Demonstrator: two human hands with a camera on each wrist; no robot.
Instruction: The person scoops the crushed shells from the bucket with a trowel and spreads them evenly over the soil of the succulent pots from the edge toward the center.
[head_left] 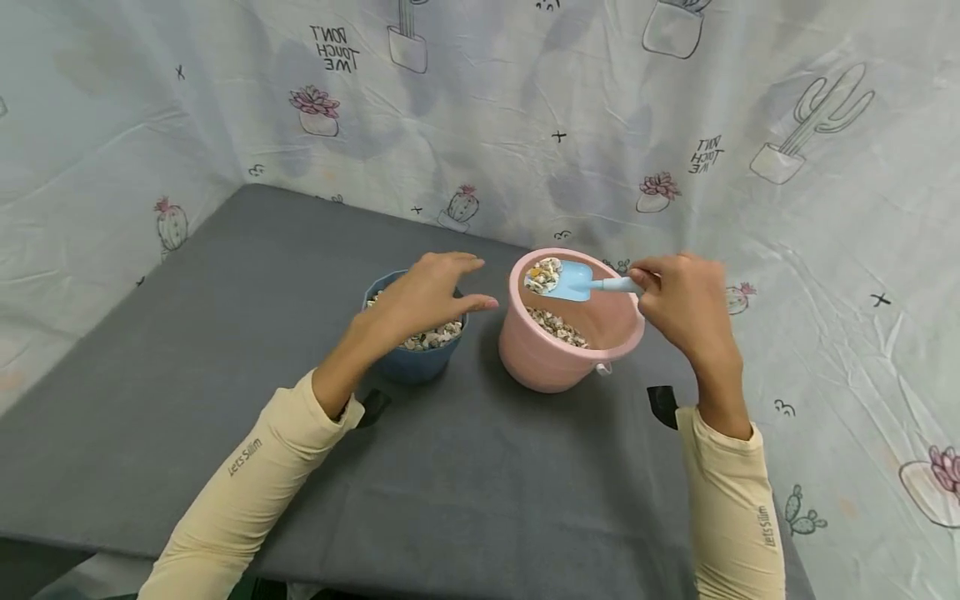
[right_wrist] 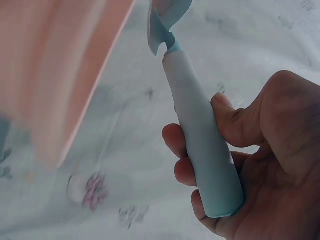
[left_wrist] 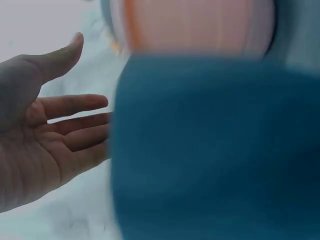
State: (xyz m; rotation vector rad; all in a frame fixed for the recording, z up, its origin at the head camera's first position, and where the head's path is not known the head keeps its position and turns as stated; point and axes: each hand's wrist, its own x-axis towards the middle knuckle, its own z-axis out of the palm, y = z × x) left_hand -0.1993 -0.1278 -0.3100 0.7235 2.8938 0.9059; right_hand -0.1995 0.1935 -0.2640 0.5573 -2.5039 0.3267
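Note:
My right hand (head_left: 686,304) grips the pale handle of a light blue toy shovel (head_left: 573,281) above the mouth of a pink bucket (head_left: 551,367). Small mixed pebbles or shell bits (head_left: 543,275) lie on the shovel's blade, and more cover part of the bucket's inside. In the right wrist view, fingers and thumb wrap the shovel handle (right_wrist: 205,135). My left hand (head_left: 420,300) hovers over a blue pot (head_left: 416,367) that also holds pebbles, hiding part of it. Its fingers are extended and hold nothing; in the left wrist view the blue pot (left_wrist: 215,150) stands beside them.
The bucket and pot stand side by side on a grey cloth-covered table (head_left: 225,333). A pale curtain (head_left: 510,125) printed with cacti hangs behind and to the sides. Black straps (head_left: 662,407) show by both wrists.

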